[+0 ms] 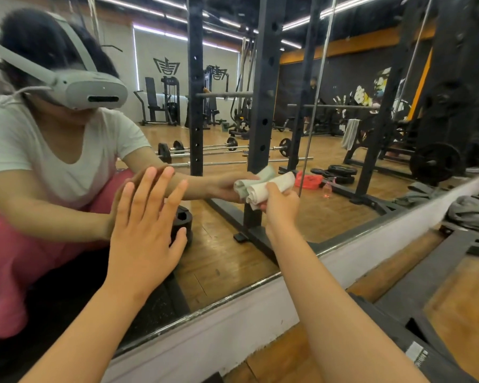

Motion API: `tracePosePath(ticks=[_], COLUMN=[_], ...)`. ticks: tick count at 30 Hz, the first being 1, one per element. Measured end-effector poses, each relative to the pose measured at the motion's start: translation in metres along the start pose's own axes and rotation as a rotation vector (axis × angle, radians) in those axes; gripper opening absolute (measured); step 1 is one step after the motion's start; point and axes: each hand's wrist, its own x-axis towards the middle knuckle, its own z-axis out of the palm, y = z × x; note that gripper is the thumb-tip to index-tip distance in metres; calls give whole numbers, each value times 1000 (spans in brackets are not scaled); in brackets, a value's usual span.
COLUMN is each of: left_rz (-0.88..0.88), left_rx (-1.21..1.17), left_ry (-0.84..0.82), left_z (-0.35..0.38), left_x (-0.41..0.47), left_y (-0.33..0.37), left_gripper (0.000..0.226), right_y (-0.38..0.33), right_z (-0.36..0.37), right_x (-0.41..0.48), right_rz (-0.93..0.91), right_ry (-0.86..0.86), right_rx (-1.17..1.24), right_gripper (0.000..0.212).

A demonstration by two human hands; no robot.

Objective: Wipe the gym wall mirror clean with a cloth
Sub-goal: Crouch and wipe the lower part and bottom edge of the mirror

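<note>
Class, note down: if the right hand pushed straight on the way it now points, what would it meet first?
The mirror; the cloth in the right hand seems to touch it.

Gym rm. Wood floor (459,313) in front, w/ dark steel rack base (421,275) lying across it; grey fabric heap (470,214) at far rt. White wall strip (233,322) runs under mirror (343,217). Reflected: black rack uprights (263,106), barbells (221,154) & wt plates (340,172) on wood floor, machines (163,103) by white back wall w/ black logo (166,64), black side wall w/ mural (371,89), orange band (357,45) above it, strip lights (161,31) on dark ceiling.
</note>
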Motion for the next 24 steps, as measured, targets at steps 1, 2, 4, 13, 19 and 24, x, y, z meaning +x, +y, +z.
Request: tracePosePath(ticks=[1, 2, 4, 13, 19, 24], left_rz=[-4, -9, -10, 28, 20, 13], left_rx=[8, 17, 43, 96, 100, 98], left_ry=[-1, -8, -39, -123, -111, -107], left_z=[-1, -1, 0, 9, 11, 13], left_x=[-3, -5, -9, -11, -12, -13], left_y=[-2, -4, -10, -20, -19, -19], left_gripper=[76, 75, 76, 121, 124, 123], right_y=[-6, -10, -12, 64, 124, 150], right_z=[2, 4, 6, -22, -63, -93], right_x=[-3, -5, -7, 8, 24, 17], right_rz=[-21, -42, -88, -159, 70, 474], right_ry=[-18, -32, -50, 31, 10, -75], right_rx=[11, 18, 21, -152, -314, -318], right_gripper=[34, 34, 35, 42, 40, 37])
